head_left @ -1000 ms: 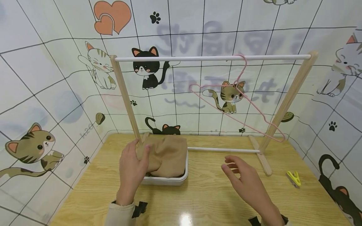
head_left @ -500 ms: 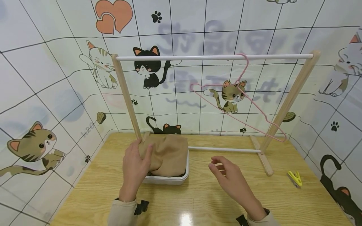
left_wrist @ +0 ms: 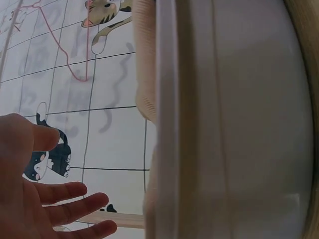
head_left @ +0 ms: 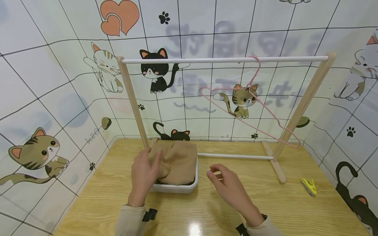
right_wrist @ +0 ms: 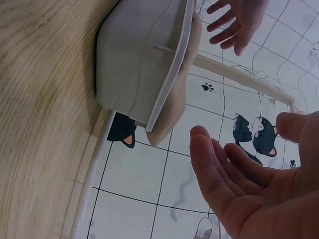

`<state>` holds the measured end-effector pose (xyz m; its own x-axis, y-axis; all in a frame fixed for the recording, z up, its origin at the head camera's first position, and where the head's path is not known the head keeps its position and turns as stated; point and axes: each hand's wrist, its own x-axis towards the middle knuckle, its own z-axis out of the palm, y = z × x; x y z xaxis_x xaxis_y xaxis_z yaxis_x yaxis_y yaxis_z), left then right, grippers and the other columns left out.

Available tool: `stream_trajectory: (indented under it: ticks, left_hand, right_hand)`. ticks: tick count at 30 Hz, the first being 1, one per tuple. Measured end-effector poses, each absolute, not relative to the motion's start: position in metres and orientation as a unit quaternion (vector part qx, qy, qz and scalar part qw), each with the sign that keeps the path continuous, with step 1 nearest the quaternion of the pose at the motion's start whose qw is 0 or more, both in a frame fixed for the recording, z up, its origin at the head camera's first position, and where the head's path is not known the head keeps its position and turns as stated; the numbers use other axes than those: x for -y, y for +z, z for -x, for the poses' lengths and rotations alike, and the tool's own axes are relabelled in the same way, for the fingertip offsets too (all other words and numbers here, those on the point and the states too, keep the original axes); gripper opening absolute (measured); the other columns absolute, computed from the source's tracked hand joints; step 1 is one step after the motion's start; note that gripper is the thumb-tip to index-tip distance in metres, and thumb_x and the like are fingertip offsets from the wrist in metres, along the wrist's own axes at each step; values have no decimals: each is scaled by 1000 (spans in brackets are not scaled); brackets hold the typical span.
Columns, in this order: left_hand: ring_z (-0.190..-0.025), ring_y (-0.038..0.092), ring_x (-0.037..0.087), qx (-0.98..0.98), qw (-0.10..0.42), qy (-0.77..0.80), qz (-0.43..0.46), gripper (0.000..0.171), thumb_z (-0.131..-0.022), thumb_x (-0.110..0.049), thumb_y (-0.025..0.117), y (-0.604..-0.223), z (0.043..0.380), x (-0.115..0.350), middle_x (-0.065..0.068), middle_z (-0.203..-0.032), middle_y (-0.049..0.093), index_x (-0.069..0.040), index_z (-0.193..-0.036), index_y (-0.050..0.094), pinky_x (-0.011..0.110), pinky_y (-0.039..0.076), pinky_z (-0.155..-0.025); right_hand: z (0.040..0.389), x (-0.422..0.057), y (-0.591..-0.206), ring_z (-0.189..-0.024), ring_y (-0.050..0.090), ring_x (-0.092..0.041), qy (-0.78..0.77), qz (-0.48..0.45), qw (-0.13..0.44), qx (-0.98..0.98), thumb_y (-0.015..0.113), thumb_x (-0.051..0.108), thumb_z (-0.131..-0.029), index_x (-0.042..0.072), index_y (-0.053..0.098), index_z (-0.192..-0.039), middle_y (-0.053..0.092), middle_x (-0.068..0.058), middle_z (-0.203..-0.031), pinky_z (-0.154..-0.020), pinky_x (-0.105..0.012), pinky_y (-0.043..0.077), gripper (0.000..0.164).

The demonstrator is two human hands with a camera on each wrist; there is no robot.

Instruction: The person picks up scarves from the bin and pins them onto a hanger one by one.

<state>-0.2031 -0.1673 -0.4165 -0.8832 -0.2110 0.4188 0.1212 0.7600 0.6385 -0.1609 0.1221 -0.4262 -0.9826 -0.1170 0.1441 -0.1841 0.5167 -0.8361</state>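
Lying bunched in one white tub (head_left: 174, 188), one brown cloth (head_left: 180, 164) is not yet lifted out, so the work looks to be at an early stage: done, one pink hanger (head_left: 251, 125) hung from one wooden rack (head_left: 189, 60); outstanding, that hanger bare and one yellow clip (head_left: 312, 188) fastened to nothing, on the right of one table (head_left: 97, 203). Hands, two, neither holding anything: left hand (head_left: 144, 170) at the tub's left side, fingers extended, thumb apart; right hand (head_left: 228, 185) clear of the tub, on its right, fingers loosely bent. Whether more lies beneath the cloth cannot be made out.
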Motion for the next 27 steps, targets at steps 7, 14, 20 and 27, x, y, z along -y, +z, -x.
stream_trajectory:
  ticks: [7, 14, 20, 27]
  left_hand:
    - [-126, 54, 47, 922, 211, -325, -29, 60, -100, -43, 63, -426, 210, 169, 28, -138, 58, 3, -138, 57, 66, 44, -98]
    - [-125, 54, 50, 937, 199, -286, -20, 61, -97, -42, 67, -434, 215, 168, 29, -138, 57, 2, -139, 56, 67, 46, -94]
    - [-134, 48, 48, 952, 169, -257, -8, 63, -96, -49, 66, -438, 215, 161, 24, -143, 53, -3, -138, 58, 69, 45, -96]
    - [-139, 43, 45, 958, 158, -241, 8, 63, -94, -51, 68, -443, 217, 153, 20, -145, 51, -10, -141, 57, 72, 39, -101]
  right_hand:
    - [163, -106, -429, -101, 70, -17, 485, -102, 47, 867, 63, 41, -102, 13, 67, -124, 69, -3, -119, -87, -34, 58, 36]
    - [167, -96, -430, -99, 70, -16, 478, -112, 51, 870, 62, 42, -102, 11, 67, -123, 69, -4, -118, -85, -33, 58, 38]
    - [172, -92, -436, -99, 70, -17, 471, -110, 49, 874, 62, 43, -102, 7, 67, -123, 69, -5, -116, -83, -34, 57, 42]
    - [177, -88, -445, -98, 70, -20, 464, -109, 44, 878, 63, 36, -103, 5, 67, -121, 69, -4, -111, -82, -35, 57, 36]
